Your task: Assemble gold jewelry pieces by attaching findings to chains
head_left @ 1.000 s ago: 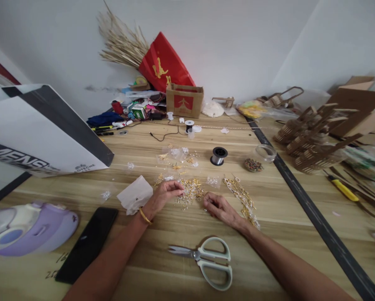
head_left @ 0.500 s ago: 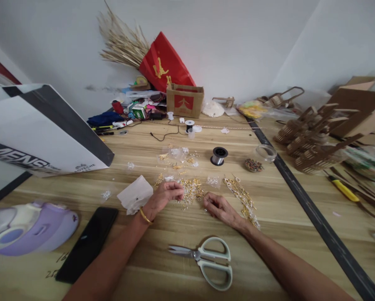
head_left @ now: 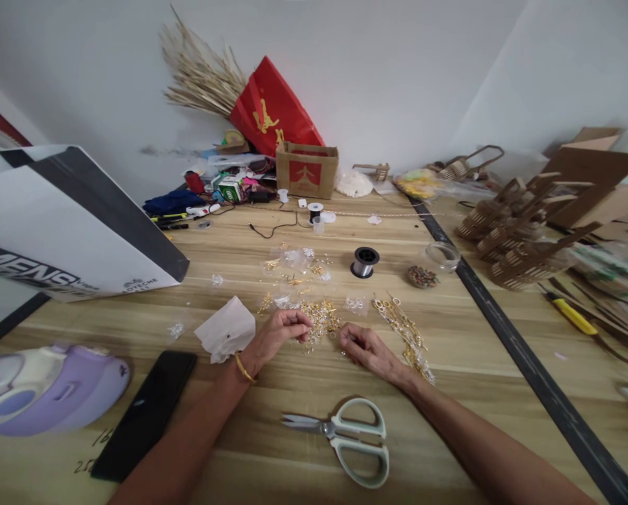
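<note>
Gold and silver pieces (head_left: pixel 322 314) lie heaped on the worktop (head_left: pixel 251 428) between the left hand (head_left: pixel 280 335) and the right hand (head_left: pixel 367 348); the left fingertips (head_left: pixel 306 327) are at the heap's edge, the right fingers (head_left: pixel 348 338) curl just beside it; whether either grip is closed on a piece cannot be told.

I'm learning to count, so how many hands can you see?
2. The left hand is at the left side of the pile of small gold and silver pieces; the right hand is between that pile and the gold and silver chains. No other hand shows.
</note>
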{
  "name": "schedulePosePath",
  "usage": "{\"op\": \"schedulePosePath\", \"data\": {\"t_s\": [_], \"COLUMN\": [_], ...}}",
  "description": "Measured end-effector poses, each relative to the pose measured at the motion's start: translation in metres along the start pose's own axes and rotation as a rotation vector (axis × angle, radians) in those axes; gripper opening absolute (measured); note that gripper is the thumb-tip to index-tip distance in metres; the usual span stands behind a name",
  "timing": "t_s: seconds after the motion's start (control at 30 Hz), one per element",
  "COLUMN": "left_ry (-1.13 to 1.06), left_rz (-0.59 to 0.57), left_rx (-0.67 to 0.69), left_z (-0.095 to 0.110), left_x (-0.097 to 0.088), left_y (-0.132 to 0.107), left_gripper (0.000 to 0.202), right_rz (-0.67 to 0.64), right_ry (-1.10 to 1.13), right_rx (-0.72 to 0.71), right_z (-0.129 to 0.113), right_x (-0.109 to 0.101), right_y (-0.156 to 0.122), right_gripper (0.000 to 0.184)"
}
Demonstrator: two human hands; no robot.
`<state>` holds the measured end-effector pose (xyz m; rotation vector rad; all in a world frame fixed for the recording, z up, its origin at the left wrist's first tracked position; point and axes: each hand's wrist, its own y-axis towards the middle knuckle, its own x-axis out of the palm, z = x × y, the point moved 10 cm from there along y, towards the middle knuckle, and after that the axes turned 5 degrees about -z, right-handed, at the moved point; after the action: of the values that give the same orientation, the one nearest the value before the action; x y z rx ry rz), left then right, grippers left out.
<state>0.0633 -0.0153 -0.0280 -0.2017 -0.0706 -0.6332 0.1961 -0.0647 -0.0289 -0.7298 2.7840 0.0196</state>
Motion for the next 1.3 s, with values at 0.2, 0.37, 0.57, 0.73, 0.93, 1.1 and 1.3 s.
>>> {"op": "schedulePosePath", "data": {"t_s": [0.2, 0.37, 0.57, 0.73, 0.93, 1.1, 1.3], "left_ry": [-0.071, 0.005, 0.196, 0.369, 0.478, 0.487, 0.356], "left_rz": [-0.085, -0.055, -0.010, 0.019, 0.040, 0.008, -0.023], "left_rx": [-0.042, -0.055, -0.053, -0.025, 0.050, 0.074, 0.034], "left_z": [-0.002, 0.000, 0.007, 0.015, 0.024, 0.023, 0.017], "left_x": [0.016, 0.016, 0.015, 0.012, 0.012, 0.018, 0.023], "left_y": [-0.003, -0.001, -0.004, -0.006, -0.006, -0.005, -0.006], "left_gripper": [0.018, 0.022, 0.019, 0.011, 0.007, 0.009, 0.012], "right_rz": [0.003, 0.002, 0.007, 0.005, 0.010, 0.003, -0.003], "right_ry": [-0.011, -0.014, 0.018, 0.033, 0.025, 0.060, 0.130], "right_rx": [-0.018, -0.023, -0.007, -0.003, -0.016, -0.007, -0.008], "right_z": [0.002, 0.002, 0.004, 0.006, 0.006, 0.004, -0.004], "right_x": [-0.001, -0.001, -0.001, 0.000, -0.001, -0.001, -0.001], "right_y": [0.000, 0.000, 0.001, 0.001, 0.001, 0.000, 0.000], "right_gripper": [0.034, 0.035, 0.035, 0.035, 0.034, 0.035, 0.036]}}
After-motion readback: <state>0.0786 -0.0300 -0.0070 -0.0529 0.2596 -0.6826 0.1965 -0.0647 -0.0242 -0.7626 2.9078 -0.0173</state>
